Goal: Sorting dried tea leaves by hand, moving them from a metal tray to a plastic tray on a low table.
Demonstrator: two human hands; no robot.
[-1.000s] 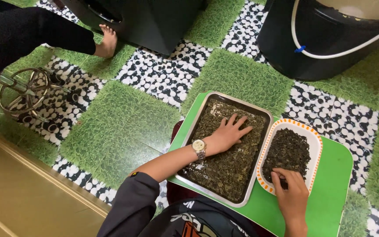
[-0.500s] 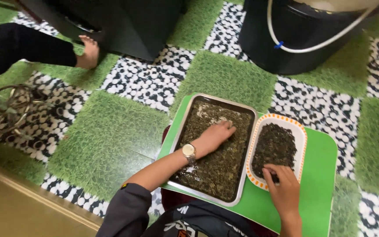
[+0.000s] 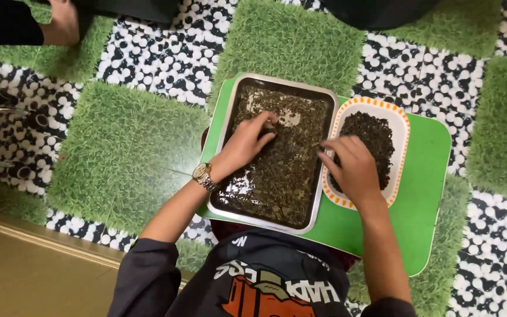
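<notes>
Beside the white dish [image 3: 399,126], the left hand [image 3: 246,144] is pressing loosely curled fingers into dark leaves [image 3: 277,170] filling the steel tray [image 3: 321,194], while the right hand [image 3: 353,167] is pinching a leaf at the tray's edge.

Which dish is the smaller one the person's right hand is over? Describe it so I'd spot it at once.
Find the green board on the grass-and-pebble floor. Two dishes sit on it; beside the metal tray lies the white dish under the right hand. Its orange-dotted rim sets it apart.
</notes>
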